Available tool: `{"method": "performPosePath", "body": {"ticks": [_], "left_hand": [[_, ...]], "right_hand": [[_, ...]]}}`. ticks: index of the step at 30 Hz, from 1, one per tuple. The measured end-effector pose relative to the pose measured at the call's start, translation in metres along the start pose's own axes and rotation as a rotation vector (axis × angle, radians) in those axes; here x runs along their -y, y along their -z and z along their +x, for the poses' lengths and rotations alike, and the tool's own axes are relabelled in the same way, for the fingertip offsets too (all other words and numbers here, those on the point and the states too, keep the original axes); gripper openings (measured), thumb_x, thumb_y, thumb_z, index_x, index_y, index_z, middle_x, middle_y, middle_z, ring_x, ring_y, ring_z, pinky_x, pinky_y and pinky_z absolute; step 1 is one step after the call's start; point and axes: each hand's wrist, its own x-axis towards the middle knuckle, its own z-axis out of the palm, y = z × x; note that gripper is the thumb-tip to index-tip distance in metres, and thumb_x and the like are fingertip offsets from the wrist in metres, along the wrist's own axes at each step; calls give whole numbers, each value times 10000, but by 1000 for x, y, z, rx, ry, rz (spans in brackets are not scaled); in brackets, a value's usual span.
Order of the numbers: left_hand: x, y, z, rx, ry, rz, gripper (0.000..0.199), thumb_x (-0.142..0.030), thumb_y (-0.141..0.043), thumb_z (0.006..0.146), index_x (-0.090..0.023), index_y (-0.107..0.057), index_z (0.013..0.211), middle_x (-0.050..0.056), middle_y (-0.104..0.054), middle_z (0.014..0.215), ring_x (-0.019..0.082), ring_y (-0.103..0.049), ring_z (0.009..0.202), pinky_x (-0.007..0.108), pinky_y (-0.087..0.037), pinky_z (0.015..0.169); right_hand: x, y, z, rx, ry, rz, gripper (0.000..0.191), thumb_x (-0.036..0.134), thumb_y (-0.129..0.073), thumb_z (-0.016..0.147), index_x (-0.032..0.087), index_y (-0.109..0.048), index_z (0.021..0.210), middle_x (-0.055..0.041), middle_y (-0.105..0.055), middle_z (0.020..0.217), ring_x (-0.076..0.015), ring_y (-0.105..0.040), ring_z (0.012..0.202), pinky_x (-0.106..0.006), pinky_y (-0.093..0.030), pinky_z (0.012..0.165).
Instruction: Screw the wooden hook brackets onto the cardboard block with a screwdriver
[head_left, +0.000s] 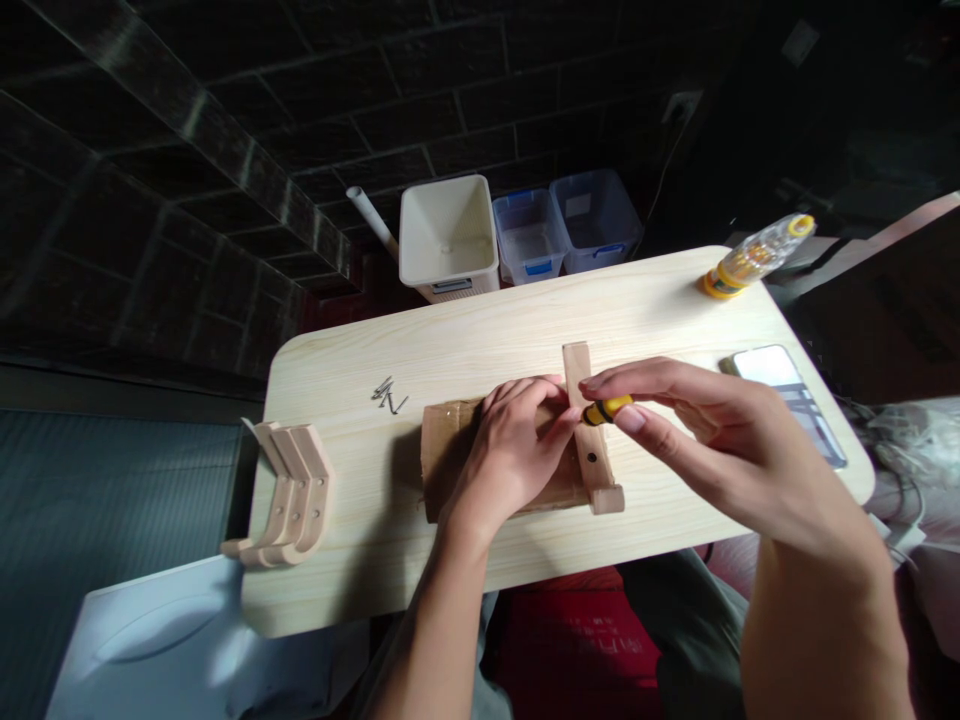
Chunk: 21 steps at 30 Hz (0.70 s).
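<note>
A wooden hook piece (pixel 598 468) lies across the right end of a cardboard box (pixel 439 440) on the table. My left hand (pixel 517 450) rests on the box, thumb and fingers closed at the left edge of the wooden piece; whether they pinch anything small is hidden. Between the thumb and fingers of my right hand (pixel 697 440) is a yellow and black screwdriver (pixel 607 409), its tip side pointing to the wooden piece beside my left thumb. A dark hole shows in the wood below it. Several screws (pixel 388 394) lie left of the box.
Several curved wooden hooks (pixel 296 495) stand at the table's left end. A wrapped yellow bottle-shaped container (pixel 754 258) is at the back right, a phone (pixel 787 395) at the right. Beyond the table (pixel 487 325) are a white bin (pixel 448 235) and blue-handled plastic boxes (pixel 529 235).
</note>
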Motion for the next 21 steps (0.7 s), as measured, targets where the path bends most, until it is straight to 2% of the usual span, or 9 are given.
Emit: {"method": "performPosePath", "body": {"ticks": [5,11,16,21], "left_hand": [[-2,1,1,-15,10,9,159,-405,-624,1001,-268,-680,1058,34,-745,1266,265,-660,1235,458,-469,1128],[2,1,0,0,-18,49,218,-443,-578,1014,-261,-676,1083,51,-733,1288,267,-653,1234,431,-464,1106],[5,1,-1,18,-58,69,240,-440,-524,1050,-264,-669,1125,41,-725,1251,246,-649,1208,403,-461,1081],[5,0,0,22,-64,96,257,-448,-506,1063,-264,-670,1135,46,-718,1262,247,-641,1214,417,-456,1082]], "right_hand": [[-1,0,0,5,-8,40,242,258,-769,944,272,-781,1185,-62,-773,1229,-245,-728,1125,-349,-586,994],[0,-2,1,6,-14,51,205,241,-805,911,259,-787,1115,-53,-786,1149,-232,-742,1055,-327,-594,935],[-1,-6,1,3,-49,122,221,246,-784,930,256,-772,1151,-65,-771,1224,-238,-741,1104,-336,-609,955],[-2,-7,3,14,4,139,190,270,-743,965,252,-784,1150,-80,-763,1254,-243,-737,1120,-363,-606,988]]}}
